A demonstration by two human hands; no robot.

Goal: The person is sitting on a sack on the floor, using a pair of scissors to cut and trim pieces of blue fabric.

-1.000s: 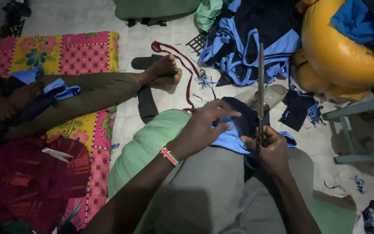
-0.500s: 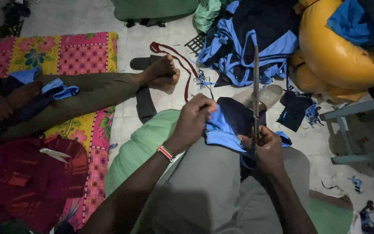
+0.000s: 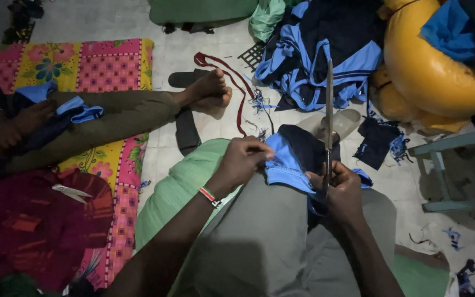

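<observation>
My left hand (image 3: 244,159) pinches the edge of a light-blue and navy piece of cloth (image 3: 292,159) that lies over my grey-trousered lap. My right hand (image 3: 343,187) grips the handles of long metal scissors (image 3: 329,118). Their blades point up and away from me, standing along the right side of the cloth. A striped band sits on my left wrist.
Another person sits at left on a pink and yellow patterned mat (image 3: 78,66), a leg and bare foot (image 3: 207,93) stretched across, hands on blue cloth (image 3: 75,110). A pile of blue garments (image 3: 325,49), a yellow sack (image 3: 441,66), small scissors (image 3: 70,192) and a stool leg (image 3: 441,165) surround me.
My left hand has drawn the blue cloth closer and bunched it. The scissors have stayed upright in my right hand, shifting slightly with the view.
</observation>
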